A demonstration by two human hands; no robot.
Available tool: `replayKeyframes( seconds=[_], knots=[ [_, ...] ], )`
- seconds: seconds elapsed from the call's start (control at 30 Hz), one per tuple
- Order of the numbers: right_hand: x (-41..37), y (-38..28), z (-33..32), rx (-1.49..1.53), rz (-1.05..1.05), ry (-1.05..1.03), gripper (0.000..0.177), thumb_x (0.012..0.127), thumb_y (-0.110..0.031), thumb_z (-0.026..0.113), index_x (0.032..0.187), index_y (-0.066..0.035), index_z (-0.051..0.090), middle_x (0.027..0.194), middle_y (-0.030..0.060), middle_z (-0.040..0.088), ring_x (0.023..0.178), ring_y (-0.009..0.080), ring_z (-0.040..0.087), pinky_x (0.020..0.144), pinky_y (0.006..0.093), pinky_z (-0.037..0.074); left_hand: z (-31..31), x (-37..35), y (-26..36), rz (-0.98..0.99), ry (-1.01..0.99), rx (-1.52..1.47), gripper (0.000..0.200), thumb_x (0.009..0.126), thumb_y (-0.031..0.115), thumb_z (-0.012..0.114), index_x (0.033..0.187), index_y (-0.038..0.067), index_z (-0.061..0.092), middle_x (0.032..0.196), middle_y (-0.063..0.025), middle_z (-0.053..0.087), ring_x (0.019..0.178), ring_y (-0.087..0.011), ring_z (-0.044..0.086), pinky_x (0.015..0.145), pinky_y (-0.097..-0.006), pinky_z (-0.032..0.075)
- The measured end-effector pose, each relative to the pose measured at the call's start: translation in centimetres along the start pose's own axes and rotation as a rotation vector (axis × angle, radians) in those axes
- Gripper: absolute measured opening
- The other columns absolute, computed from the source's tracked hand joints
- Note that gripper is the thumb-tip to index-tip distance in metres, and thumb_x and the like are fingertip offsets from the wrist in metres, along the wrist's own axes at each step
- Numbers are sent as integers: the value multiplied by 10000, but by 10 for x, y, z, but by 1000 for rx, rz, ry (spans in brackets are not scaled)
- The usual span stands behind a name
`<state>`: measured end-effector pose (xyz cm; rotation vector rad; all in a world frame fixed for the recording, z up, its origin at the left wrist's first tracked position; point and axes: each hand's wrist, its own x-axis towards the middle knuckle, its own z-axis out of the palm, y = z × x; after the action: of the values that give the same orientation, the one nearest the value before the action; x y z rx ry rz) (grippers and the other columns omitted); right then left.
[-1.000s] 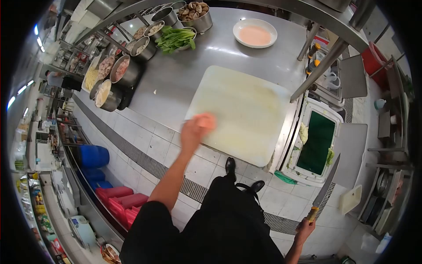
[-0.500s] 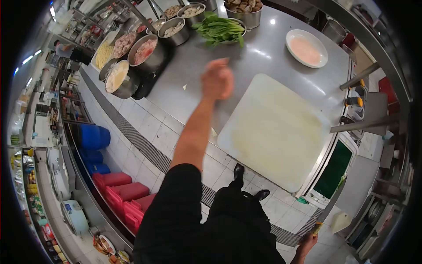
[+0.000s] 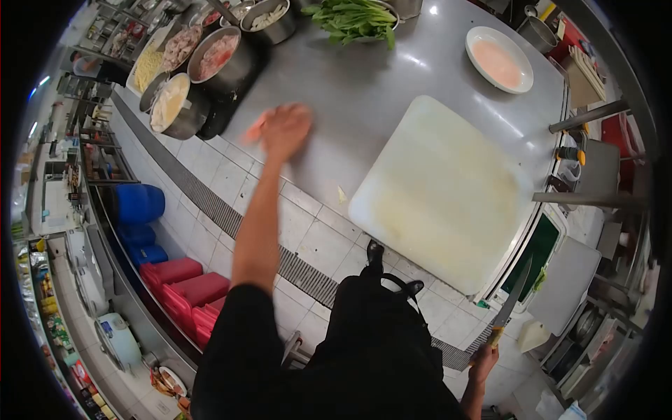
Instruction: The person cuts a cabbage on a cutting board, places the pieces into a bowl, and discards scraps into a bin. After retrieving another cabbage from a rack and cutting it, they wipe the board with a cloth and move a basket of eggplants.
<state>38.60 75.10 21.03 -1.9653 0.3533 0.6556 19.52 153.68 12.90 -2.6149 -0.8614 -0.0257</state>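
My left hand (image 3: 285,131), smeared by motion, is palm down low over the steel worktable (image 3: 336,91) near its edge. Its fingers look spread, with one pointing out to the left. Off to the right and below the tabletop, my right hand (image 3: 484,362) grips a knife (image 3: 516,294) by its yellowish handle, the long blade pointing up and away. Between the two hands lies a large white cutting board (image 3: 441,196). A small pale scrap (image 3: 341,194) sits on the table edge beside the board.
Metal pots of raw meat (image 3: 218,61) and a pot of pale food (image 3: 171,105) stand at the left. Leafy greens (image 3: 353,19) are at the back, with a white plate (image 3: 521,86) at back right. A steel post (image 3: 588,201) crosses beside the board.
My left hand has swept left and nearer to the table edge. The knife in my right hand has risen further into view. The view itself has shifted slightly.
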Motion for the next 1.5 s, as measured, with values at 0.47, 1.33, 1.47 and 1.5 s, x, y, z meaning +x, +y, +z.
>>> replayKeyframes(
  seconds=[0.47, 1.33, 1.47, 1.5],
  knots=[
    [29, 68, -69, 163, 42, 4, 187, 906, -108, 540, 1088, -69, 557, 651, -23, 460, 444, 73, 428, 394, 253, 391, -196, -109, 246, -268, 257, -698, 441, 854, 138, 660, 1279, 62, 568, 1201, -176, 574, 1038, -342, 571, 901, -476, 449],
    [100, -10, -109, -442, -696, 29, 399, 904, -281, 639, 1183, -50, 470, 844, 272, 681, 789, 489, 650, 687, 578, 487, -338, -127, 723, 12, -275, -1669, 379, 867, 181, 621, 1233, 100, 675, 1090, -149, 714, 1005, -289, 683, 853, -346, 520],
    [45, 40, -167, -498, -355, -119, 440, 916, -355, 639, 1200, -52, 493, 831, 292, 674, 800, 499, 649, 699, 590, 487, -304, -41, 709, -268, -33, -1263, 311, 896, 217, 562, 1174, 126, 669, 1042, -193, 706, 931, -373, 686, 794, -420, 532],
    [36, 74, -181, -460, -307, -126, 460, 915, -374, 638, 1209, -50, 495, 840, 292, 678, 811, 502, 650, 710, 590, 490, -304, -23, 700, -339, 14, -1248, 289, 903, 227, 548, 1147, 125, 665, 1037, -197, 704, 934, -389, 679, 779, -437, 533]
  ],
)
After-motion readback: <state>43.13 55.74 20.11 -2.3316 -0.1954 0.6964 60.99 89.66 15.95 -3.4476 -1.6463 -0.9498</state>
